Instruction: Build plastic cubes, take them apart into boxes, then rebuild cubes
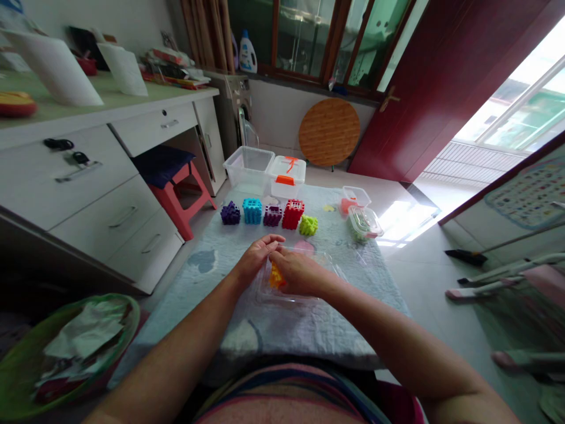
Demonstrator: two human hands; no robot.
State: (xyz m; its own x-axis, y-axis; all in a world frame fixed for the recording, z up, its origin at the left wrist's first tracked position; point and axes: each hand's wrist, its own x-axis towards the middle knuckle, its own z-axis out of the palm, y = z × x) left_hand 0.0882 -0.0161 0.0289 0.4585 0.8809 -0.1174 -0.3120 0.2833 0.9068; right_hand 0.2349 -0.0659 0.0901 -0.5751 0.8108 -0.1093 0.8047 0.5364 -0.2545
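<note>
While both hands meet over the clear box (330, 263) at the near middle of the table (207, 294), the left hand (255, 257) sits narrow, fingertips at the far rim. The right hand (301, 272) curls over the orange pieces (276, 277); whether either truly grips, I cannot tell. Best, I'd say, to keep that box flat, press lightly and stay clear of the block cubes (293, 214) beyond.

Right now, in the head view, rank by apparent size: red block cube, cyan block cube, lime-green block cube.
1. red block cube
2. cyan block cube, only slightly smaller
3. lime-green block cube
Roughly one row, so nearness barely matters.
</note>
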